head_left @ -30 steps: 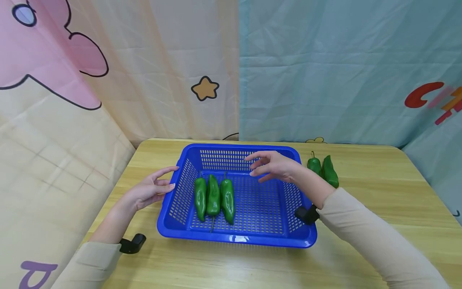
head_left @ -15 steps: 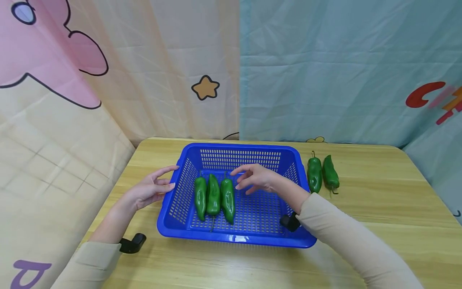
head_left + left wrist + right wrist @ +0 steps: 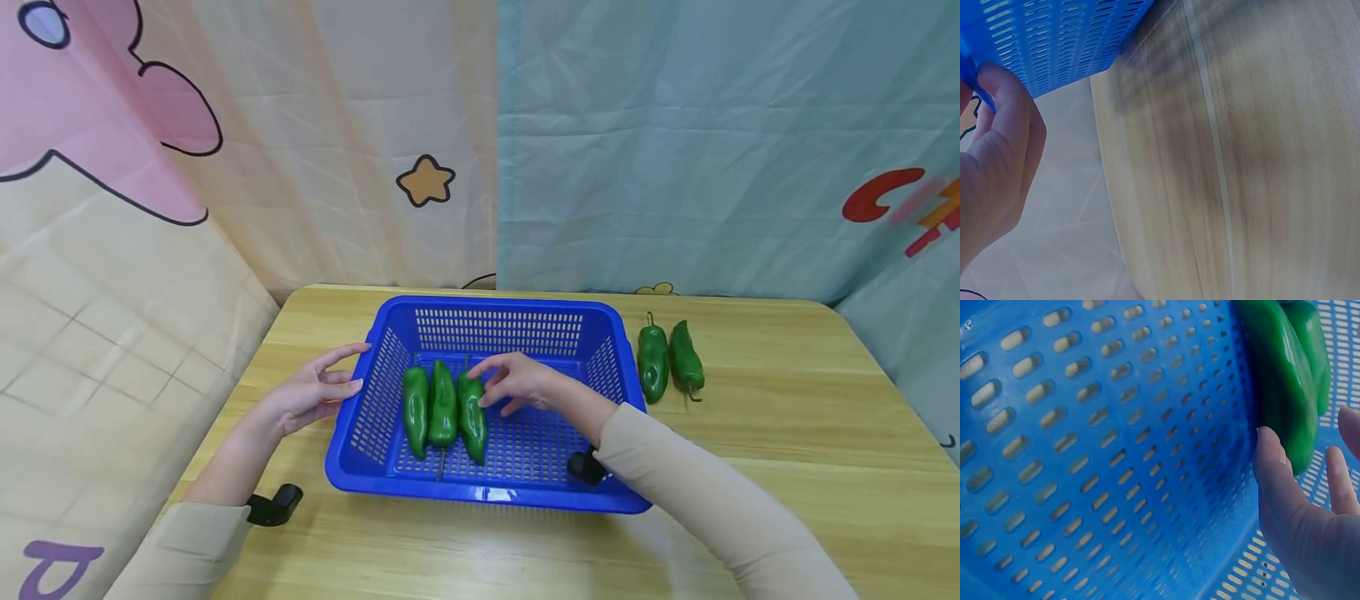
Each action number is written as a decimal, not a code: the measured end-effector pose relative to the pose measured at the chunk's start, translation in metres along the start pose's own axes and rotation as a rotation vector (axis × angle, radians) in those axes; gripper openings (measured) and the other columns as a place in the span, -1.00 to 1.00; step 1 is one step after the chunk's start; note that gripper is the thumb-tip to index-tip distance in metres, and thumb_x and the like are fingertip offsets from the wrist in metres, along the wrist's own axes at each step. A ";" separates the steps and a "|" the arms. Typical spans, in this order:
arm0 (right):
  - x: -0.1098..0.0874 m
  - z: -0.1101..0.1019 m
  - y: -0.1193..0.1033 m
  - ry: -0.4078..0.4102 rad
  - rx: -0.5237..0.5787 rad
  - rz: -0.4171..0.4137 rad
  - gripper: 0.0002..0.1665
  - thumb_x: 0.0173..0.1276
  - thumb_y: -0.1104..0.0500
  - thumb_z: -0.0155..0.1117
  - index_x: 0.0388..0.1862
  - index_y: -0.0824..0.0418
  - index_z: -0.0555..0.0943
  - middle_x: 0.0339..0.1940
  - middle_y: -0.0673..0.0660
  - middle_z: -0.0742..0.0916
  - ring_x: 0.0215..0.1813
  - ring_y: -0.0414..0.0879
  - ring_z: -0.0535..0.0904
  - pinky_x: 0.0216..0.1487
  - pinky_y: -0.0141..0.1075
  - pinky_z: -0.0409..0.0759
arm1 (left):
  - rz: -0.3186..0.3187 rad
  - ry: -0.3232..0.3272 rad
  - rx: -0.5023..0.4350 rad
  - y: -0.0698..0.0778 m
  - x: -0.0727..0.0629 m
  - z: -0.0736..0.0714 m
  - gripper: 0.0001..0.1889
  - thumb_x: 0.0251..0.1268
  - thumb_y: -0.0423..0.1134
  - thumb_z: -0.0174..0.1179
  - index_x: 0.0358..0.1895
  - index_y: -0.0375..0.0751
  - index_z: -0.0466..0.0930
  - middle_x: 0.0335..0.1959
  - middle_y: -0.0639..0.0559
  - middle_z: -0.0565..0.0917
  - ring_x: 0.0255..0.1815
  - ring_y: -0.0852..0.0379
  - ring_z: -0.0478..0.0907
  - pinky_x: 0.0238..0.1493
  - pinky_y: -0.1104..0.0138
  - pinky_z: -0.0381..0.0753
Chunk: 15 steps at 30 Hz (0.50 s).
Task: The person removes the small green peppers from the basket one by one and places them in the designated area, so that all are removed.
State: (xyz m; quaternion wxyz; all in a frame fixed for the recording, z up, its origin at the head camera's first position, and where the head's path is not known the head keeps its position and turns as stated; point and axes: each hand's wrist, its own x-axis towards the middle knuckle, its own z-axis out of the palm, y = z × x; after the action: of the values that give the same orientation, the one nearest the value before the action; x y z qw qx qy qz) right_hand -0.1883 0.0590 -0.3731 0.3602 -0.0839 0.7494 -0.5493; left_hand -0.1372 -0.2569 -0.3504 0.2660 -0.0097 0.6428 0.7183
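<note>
Beige sleeves (image 3: 697,487) — a black camera (image 3: 276,506) at each wrist.

Three green peppers (image 3: 442,408) lie in one blue basket (image 3: 540,497), nearer its left edge, and two more green peppers (image 3: 654,367) lie on the one counter (image 3: 772,383), near its far edge, making five peppers in all. Two black wrist devices (image 3: 275,507) also show.
</note>
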 end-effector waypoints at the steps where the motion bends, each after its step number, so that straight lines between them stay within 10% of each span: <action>1: 0.001 0.001 0.000 0.005 -0.005 0.004 -0.45 0.07 0.47 0.33 0.10 0.25 0.54 -0.16 0.25 0.59 -0.29 -0.07 0.58 -0.26 -0.10 0.67 | 0.000 0.000 0.000 0.000 0.000 0.000 -0.40 0.30 -0.47 0.07 0.35 -0.01 0.13 -0.21 -0.06 0.64 -0.24 0.05 0.66 -0.17 0.24 0.65; 15: 0.011 0.010 0.005 0.019 -0.067 0.026 -0.43 0.03 0.52 0.34 0.07 0.24 0.57 -0.28 0.21 0.61 -0.33 -0.05 0.61 -0.36 -0.16 0.68 | 0.000 -0.001 0.013 0.000 0.001 -0.001 -0.38 0.30 -0.47 0.07 0.37 -0.03 0.10 -0.19 -0.06 0.64 -0.23 0.04 0.66 -0.16 0.24 0.65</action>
State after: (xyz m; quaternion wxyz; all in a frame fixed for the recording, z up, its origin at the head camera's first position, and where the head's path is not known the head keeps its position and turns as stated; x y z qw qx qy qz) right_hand -0.1885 0.0479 -0.3837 0.3573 -0.0810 0.7718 -0.5197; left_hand -0.1384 -0.2574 -0.3508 0.2666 -0.0075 0.6473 0.7140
